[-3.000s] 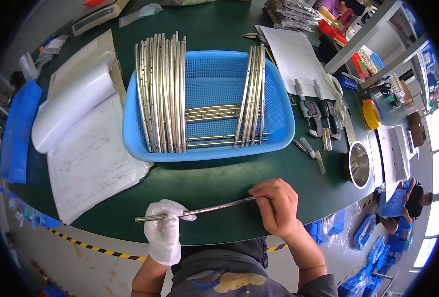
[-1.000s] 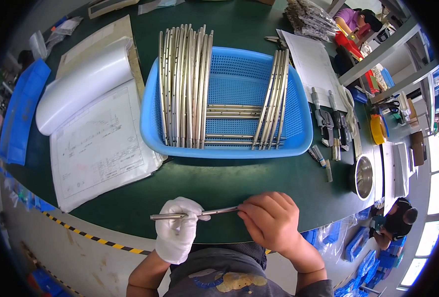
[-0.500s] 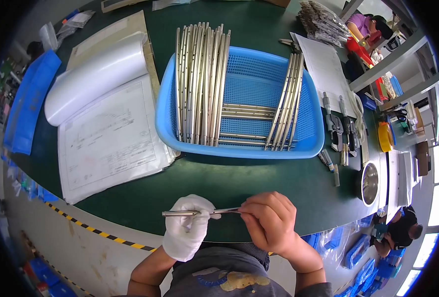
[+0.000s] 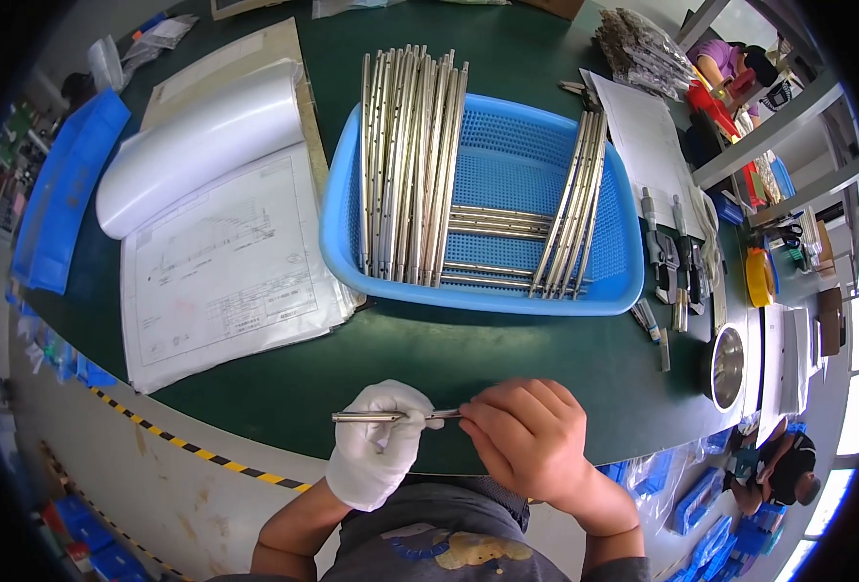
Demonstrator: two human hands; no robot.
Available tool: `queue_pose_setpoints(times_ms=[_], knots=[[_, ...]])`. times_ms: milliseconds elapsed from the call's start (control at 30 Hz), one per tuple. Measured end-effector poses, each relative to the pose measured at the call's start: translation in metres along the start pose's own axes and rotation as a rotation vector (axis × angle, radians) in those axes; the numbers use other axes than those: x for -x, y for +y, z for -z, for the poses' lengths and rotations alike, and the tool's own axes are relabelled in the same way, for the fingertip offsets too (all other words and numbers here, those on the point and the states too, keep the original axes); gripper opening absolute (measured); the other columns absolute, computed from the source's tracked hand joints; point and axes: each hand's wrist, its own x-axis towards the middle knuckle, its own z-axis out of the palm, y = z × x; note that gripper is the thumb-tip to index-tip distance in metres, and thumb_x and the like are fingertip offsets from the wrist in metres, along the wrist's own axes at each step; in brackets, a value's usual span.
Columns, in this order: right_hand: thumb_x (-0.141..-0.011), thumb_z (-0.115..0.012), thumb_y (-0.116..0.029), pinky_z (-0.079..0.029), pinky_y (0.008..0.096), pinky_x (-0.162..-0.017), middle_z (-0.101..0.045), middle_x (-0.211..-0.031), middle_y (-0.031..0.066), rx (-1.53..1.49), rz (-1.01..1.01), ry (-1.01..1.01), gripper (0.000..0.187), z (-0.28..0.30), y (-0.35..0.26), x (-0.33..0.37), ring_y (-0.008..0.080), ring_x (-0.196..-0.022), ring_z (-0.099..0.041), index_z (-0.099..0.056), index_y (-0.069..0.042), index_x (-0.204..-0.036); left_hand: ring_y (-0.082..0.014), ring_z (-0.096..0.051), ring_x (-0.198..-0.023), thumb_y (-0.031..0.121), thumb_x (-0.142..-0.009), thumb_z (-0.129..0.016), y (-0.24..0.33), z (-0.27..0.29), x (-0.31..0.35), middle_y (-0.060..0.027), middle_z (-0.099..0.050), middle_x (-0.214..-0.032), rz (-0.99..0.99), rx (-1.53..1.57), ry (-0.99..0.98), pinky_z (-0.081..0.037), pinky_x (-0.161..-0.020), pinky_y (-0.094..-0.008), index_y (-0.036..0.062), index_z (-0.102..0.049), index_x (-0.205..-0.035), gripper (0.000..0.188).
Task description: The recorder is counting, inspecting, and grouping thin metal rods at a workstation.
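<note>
My left hand [image 4: 379, 456], in a white glove, is closed round a slim silver metal tube [image 4: 362, 417] held level above the table's near edge. My bare right hand [image 4: 531, 432] pinches a thin metal piece [image 4: 446, 414] at the tube's right end. Whether this piece is a separate tool or part of the tube, I cannot tell; the fingers cover its far end. Beyond both hands stands a light blue plastic basket [image 4: 488, 303]. A thick bundle of drilled metal tubes [image 4: 410, 165] leans at its left, a smaller bundle [image 4: 570, 204] at its right, and several tubes lie across its bottom.
Left on the green table [image 4: 449, 354] lies an open folder of drawings [image 4: 226, 262], with a blue tray [image 4: 66, 194] beyond it. Micrometers [image 4: 664, 257], marker pens [image 4: 648, 318] and a steel bowl [image 4: 727, 367] sit at the right. Two other people are farther off to the right.
The view has shifted slightly, so the basket and papers appear a little farther right. Both hands keep their hold on the tube and thin piece, the right hand turned slightly.
</note>
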Motion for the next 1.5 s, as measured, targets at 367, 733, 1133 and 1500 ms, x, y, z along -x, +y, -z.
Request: queue_pose_setpoints(times_ms=[367, 733, 1133, 1500], knots=[[-0.063, -0.067, -0.002, -0.044, 0.0301, -0.052, -0.059, -0.075, 0.0057, -0.162, 0.004, 0.085, 0.017, -0.003, -0.003, -0.007, 0.0208, -0.061, -0.057, -0.059, -0.005, -0.077, -0.0164, -0.058, -0.077, -0.008, -0.082, -0.047, 0.001, 0.002, -0.001, -0.012, -0.054, -0.089, -0.062, -0.07, -0.031, -0.047, -0.073, -0.0281, -0.0011, -0.046, -0.093, 0.013], [-0.063, -0.068, -0.011, -0.046, 0.0291, -0.057, -0.057, -0.075, 0.0028, -0.009, 0.072, 0.024, 0.016, -0.005, -0.009, -0.015, 0.0181, -0.066, -0.058, -0.06, -0.007, -0.077, -0.0127, -0.052, -0.067, 0.023, -0.095, -0.035, 0.003, 0.002, 0.001, -0.0095, -0.055, -0.077, 0.124, 0.079, 0.036, -0.042, -0.063, -0.0238, -0.0014, -0.054, -0.09, 0.032], [-0.062, -0.07, -0.008, -0.045, 0.0291, -0.056, -0.058, -0.077, 0.0042, -0.084, 0.042, 0.064, 0.019, 0.008, -0.006, -0.016, 0.0197, -0.066, -0.058, -0.06, -0.005, -0.078, -0.0094, -0.048, -0.061, 0.03, -0.097, -0.032, 0.006, 0.002, 0.003, -0.0055, -0.054, -0.069, 0.215, 0.189, 0.059, -0.039, -0.06, -0.0227, -0.0034, -0.056, -0.097, 0.04], [-0.063, -0.07, -0.007, -0.045, 0.0288, -0.054, -0.06, -0.079, 0.0043, -0.178, 0.082, 0.081, 0.021, -0.016, -0.013, -0.024, 0.0189, -0.065, -0.059, -0.061, -0.006, -0.081, -0.0119, -0.053, -0.066, 0.03, -0.096, -0.035, 0.015, 0.005, -0.002, -0.0082, -0.059, -0.075, 0.208, 0.056, 0.117, -0.042, -0.063, -0.0253, -0.0045, -0.057, -0.09, 0.041]])
